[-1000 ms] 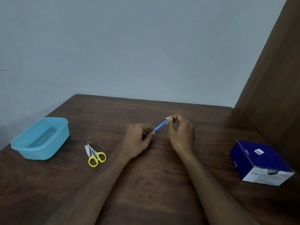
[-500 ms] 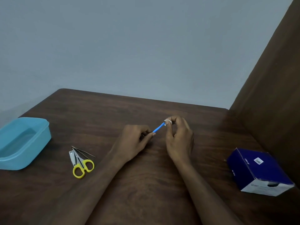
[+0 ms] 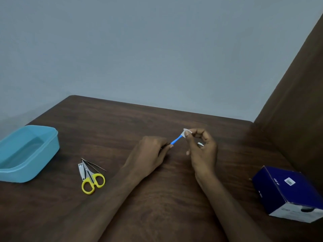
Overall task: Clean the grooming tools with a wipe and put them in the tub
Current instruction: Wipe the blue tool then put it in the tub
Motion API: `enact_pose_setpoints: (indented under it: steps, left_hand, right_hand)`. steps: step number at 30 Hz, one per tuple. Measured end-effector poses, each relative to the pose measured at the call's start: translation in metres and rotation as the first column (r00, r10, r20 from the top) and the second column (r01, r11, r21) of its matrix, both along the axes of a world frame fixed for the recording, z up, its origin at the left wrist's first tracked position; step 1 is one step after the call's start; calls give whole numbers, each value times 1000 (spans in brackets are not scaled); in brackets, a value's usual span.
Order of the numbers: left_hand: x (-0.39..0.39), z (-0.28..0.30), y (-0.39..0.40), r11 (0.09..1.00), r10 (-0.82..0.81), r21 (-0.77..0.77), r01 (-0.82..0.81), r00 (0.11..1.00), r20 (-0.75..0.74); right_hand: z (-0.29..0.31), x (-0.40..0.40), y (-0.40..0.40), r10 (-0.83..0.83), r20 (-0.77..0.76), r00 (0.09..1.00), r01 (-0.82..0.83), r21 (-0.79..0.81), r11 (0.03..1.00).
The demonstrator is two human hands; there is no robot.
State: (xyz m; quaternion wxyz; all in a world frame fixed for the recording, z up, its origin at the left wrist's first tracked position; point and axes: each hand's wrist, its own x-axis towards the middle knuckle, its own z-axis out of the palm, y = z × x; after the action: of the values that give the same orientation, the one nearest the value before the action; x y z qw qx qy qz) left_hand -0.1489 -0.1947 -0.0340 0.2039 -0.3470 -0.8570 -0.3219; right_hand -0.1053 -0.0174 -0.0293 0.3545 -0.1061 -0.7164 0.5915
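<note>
Holding a slim blue grooming tool [image 3: 176,140] above the tabletop [image 3: 157,198], the left hand [image 3: 150,154] pinches its near end while the right hand [image 3: 201,147] pinches a small white wipe [image 3: 185,132] round its far tip. Its long axis slants up and right, away from the person. Scissors [image 3: 91,180], nail clipper [image 3: 81,171] and tweezers [image 3: 94,165] lie beside the blue tub [image 3: 43,154], left.

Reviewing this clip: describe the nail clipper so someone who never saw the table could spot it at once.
Start at the light blue tub at the table's left edge. Just right of it lies a small cluster of tools; the nail clipper is the leftmost. It is flat and silvery, unlike the yellow-handled scissors against it and the thin tweezers behind.
</note>
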Motion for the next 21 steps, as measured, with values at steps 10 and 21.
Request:
enact_pose_setpoints:
  steps: [10, 21]
  left_hand:
    - [-4, -1, 0, 999, -7, 39, 7, 1000, 11]
    - [-7, -1, 0, 999, -31, 44, 30, 999, 22]
  right_hand:
    - [6, -4, 16, -167, 25, 986, 163, 122, 979]
    - [-6, -9, 11, 104, 16, 994, -104, 328, 939]
